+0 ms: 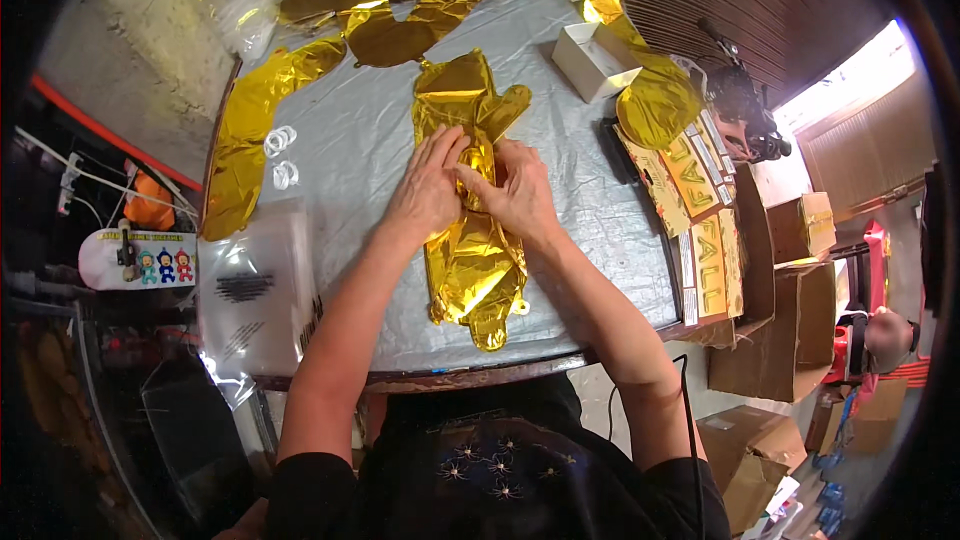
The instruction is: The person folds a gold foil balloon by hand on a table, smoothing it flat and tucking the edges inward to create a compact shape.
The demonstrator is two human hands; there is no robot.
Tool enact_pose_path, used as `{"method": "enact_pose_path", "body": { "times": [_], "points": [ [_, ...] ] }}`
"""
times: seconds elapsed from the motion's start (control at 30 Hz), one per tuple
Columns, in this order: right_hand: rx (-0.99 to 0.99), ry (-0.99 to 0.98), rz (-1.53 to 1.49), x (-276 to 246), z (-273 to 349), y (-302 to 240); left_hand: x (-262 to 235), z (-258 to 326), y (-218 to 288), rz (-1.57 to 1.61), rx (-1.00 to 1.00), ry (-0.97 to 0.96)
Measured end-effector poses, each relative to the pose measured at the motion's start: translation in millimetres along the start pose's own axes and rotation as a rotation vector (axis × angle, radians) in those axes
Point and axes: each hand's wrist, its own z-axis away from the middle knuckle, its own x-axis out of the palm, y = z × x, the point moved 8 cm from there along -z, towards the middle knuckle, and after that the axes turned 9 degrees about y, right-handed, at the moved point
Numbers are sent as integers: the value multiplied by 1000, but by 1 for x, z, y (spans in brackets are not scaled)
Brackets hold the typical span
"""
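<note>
A shiny gold foil balloon (478, 258), flat and partly folded, lies lengthwise in the middle of the table before me. My left hand (432, 180) is on its left edge, fingers closed together over a crease in the foil. From the right, my right hand (515, 190) grips the same middle stretch, with its thumb across the foil and its fingers curled at the edge. The far part of the balloon and a side flap stick out beyond my hands, and a rounded tab points toward me. Under my hands the fold itself is hidden.
Other flat gold foil balloons (240, 140) lie along the left and far edges. White ribbon coils (281, 142) and clear plastic bags (255, 285) are at left. A white open box (597, 62) and printed packages (700, 230) sit at right, with cardboard boxes (780, 330) beyond the table.
</note>
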Motion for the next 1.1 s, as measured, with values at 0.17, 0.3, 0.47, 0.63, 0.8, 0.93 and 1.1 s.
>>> {"method": "enact_pose_path", "body": {
  "times": [0.17, 0.3, 0.47, 0.63, 0.8, 0.93, 1.1],
  "points": [
    [329, 9, 96, 9, -15, 29, 0, 1, 5, 40, -26, -13],
    [386, 51, -15, -22, -25, 60, 0, 0, 3, 46, -71, -21],
    [429, 124, 273, -104, -22, 101, -4, 1, 2, 135, -169, -21],
    [-294, 141, 360, -79, -19, 7, -5, 3, 4, 42, -16, 12],
    [-366, -223, 606, 16, -17, 8, -4, 5, 4, 46, -27, 14],
    [-331, -143, 987, 11, -25, 36, -5, 5, 7, 69, -8, 37],
    [34, -12, 662, -51, -35, 73, -10, 8, 10, 35, 19, 49]
  ]
}}
